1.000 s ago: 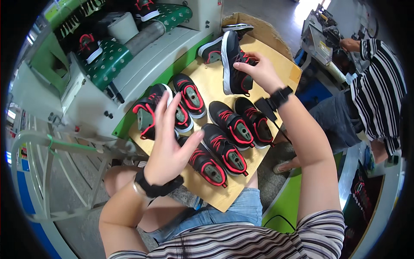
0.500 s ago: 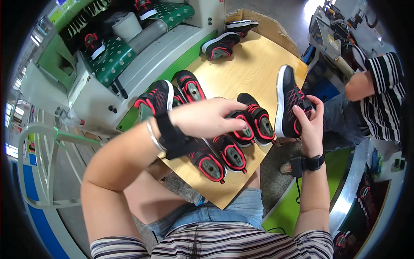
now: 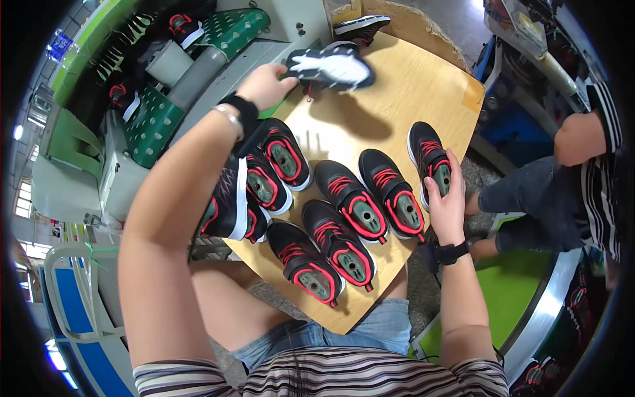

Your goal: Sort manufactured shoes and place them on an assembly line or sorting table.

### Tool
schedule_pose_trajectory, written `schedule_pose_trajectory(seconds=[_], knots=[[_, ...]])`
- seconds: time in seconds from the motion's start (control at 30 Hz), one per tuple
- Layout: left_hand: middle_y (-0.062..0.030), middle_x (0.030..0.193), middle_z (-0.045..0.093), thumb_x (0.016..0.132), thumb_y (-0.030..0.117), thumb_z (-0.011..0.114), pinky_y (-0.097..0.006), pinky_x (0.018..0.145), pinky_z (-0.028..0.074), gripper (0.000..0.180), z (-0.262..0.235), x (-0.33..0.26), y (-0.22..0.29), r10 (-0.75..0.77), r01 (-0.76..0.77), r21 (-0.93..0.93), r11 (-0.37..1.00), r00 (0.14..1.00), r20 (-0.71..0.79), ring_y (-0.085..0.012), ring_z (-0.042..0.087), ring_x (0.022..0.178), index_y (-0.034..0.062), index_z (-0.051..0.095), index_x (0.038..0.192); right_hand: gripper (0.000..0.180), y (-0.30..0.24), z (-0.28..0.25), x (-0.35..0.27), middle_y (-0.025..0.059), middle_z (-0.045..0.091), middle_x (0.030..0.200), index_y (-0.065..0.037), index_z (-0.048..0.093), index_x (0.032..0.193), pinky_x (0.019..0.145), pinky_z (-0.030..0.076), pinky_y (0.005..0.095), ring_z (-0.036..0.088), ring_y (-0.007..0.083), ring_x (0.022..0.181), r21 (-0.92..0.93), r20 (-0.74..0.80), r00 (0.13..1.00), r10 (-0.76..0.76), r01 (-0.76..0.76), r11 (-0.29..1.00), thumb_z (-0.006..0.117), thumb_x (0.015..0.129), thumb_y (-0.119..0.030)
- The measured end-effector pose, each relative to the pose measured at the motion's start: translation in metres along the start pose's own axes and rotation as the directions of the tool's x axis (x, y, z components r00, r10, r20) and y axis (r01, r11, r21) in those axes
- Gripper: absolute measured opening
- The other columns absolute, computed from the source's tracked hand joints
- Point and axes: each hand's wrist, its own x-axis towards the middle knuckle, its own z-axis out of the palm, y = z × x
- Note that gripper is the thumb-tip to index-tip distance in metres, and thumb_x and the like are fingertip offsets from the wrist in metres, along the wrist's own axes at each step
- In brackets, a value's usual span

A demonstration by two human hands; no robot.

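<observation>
Blue sign: a small blue rectangle high at my far left, on the green frame; its print is too small to read.
Green perforated trays: two dotted green panels at upper left; each carries a black-and-red shoe.
Left hand: my left hand reaches to the far side of the board, fingers clamped on the heel end of a black shoe turned sole-up, its white tread showing, lifted clear of the wood.
Wooden board: a tan board across my lap; black shoes with red laces and trim lie on it in rows, toes pointing away from me.
Left cluster: three shoes under my left forearm, one standing on its side.
Middle shoes: four shoes side by side, just touching.
Cardboard box: an open brown box beyond the board's far edge, one shoe resting at its rim.
Right hand: my right hand rests at the board's right edge, fingers together, thumb and fingertips pressed on the heel of the rightmost shoe, which lies flat on the wood.
Far right: another person in striped sleeve and dark shorts, seated apart from the board.
</observation>
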Motion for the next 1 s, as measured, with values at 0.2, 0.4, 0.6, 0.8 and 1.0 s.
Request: schedule_pose_trajectory(seconds=[0.2,0.4,0.6,0.8,1.0], knots=[[-0.0200,0.147,0.051,0.077,0.021,0.073,-0.042,0.117,0.036,0.067,0.040,0.042,0.042,0.120,-0.301,0.401,0.865,0.901,0.417,-0.0393,0.038,0.143,0.0163,0.057,0.142,0.067,0.005,-0.002,0.001,0.0187,0.053,0.142,-0.009,0.040,0.151,0.109,0.037,0.0463,0.049,0.0390,0.127,-0.010,-0.011,1.000,-0.003,0.003,1.000,0.069,0.090,-0.008],[-0.0200,0.128,0.066,0.088,0.025,0.065,-0.044,0.101,0.049,0.050,0.017,0.073,0.016,-0.044,-0.020,0.485,0.874,0.992,0.119,-0.0378,0.062,0.119,0.0110,0.059,0.136,0.066,0.004,-0.001,0.002,0.0184,0.054,0.141,-0.009,0.042,0.149,0.109,0.038,0.0455,0.050,0.0385,0.126,-0.006,-0.024,1.000,-0.017,0.017,1.000,0.069,0.090,-0.008],[-0.0152,0.131,0.064,0.084,0.035,0.074,-0.038,0.100,0.049,0.076,0.038,0.067,-0.008,-0.015,-0.208,0.313,0.927,0.812,0.583,-0.0310,0.063,0.117,0.0159,0.044,0.152,0.065,0.000,0.000,0.003,0.0179,0.055,0.138,-0.008,0.043,0.149,0.107,0.040,0.0444,0.052,0.0376,0.124,0.007,-0.033,0.999,-0.011,0.012,1.000,0.069,0.089,-0.007],[-0.0255,0.129,0.063,0.090,0.037,0.072,-0.041,0.103,0.047,0.074,0.049,0.095,-0.034,0.106,-0.156,0.201,0.967,0.965,0.238,-0.0360,0.061,0.121,0.0087,0.042,0.152,0.064,-0.002,0.002,0.002,0.0176,0.055,0.138,-0.007,0.044,0.147,0.107,0.040,0.0441,0.052,0.0371,0.124,0.023,-0.049,0.999,-0.006,0.007,1.000,0.070,0.088,-0.006],[-0.0229,0.145,0.051,0.073,0.048,0.085,-0.050,0.111,0.041,0.099,0.085,0.135,-0.021,-0.092,0.099,0.288,0.953,0.995,-0.038,-0.0416,0.049,0.135,0.0062,0.041,0.151,0.065,-0.002,0.002,0.002,0.0177,0.055,0.140,-0.007,0.046,0.147,0.109,0.040,0.0441,0.052,0.0375,0.126,0.009,-0.043,0.999,-0.003,0.003,1.000,0.072,0.087,-0.006]])
